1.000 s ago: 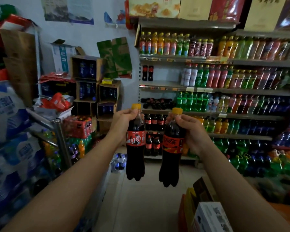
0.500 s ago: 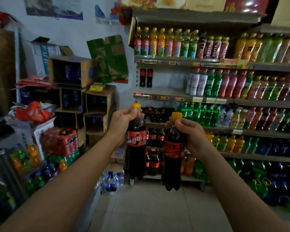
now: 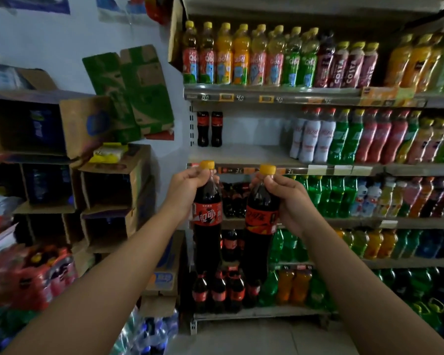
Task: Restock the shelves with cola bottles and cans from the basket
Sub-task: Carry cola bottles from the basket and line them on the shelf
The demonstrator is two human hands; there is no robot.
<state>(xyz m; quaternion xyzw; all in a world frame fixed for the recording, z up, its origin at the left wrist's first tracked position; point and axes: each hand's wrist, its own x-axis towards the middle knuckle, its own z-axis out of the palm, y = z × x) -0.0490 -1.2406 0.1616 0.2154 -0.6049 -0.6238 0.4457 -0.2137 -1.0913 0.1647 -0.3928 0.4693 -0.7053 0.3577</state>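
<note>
My left hand [image 3: 186, 189] grips the neck of a tall cola bottle [image 3: 207, 226] with a yellow cap and red label. In my right hand [image 3: 290, 201] hangs a second cola bottle [image 3: 260, 231] of the same kind, held by its neck. Both bottles hang upright in front of the shelving, their caps level with the edge of the second shelf [image 3: 244, 153]. That shelf holds two small cola bottles [image 3: 210, 129] at its far left, with bare board to their right. More small cola bottles [image 3: 223, 290] stand on the bottom shelf. The basket is out of view.
Rows of juice, tea and soda bottles [image 3: 344, 137] fill the shelves to the right. Stacked open cardboard boxes [image 3: 108, 190] stand at the left against the wall. Shrink-wrapped drink packs [image 3: 34, 275] lie at lower left, water bottle packs [image 3: 149, 331] on the floor.
I have come closer to the shelves, which now fill the view. Both bottles have risen slightly toward the second shelf's edge, still held by their necks.
</note>
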